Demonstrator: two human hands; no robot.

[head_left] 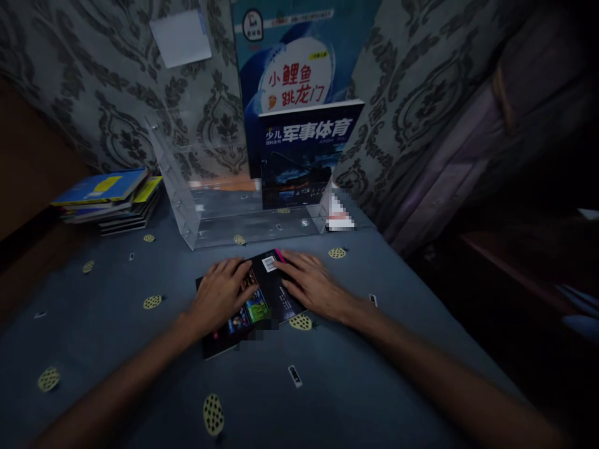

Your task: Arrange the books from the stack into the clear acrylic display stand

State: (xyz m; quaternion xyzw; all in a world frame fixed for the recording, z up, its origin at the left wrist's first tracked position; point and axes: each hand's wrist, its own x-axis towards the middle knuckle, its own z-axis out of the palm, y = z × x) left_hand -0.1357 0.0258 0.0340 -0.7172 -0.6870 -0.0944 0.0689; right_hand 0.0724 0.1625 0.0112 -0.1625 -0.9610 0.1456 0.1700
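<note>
The left hand [221,292] and right hand [312,284] rest apart, fingers extended, on a dark book [258,312]. Behind it, a clear rack [187,215] holds a blue book [299,165].

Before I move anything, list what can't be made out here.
In the head view:
Black book: parts of the cover lie under the left hand and right hand; its fine print is too small.
Tall blue book: top cut off by the picture's upper edge; lower part hidden behind the smaller dark book.
Book stack: titles too small and blurred.
White-and-red item beside the clear rack: obscured by pixelation.
</note>
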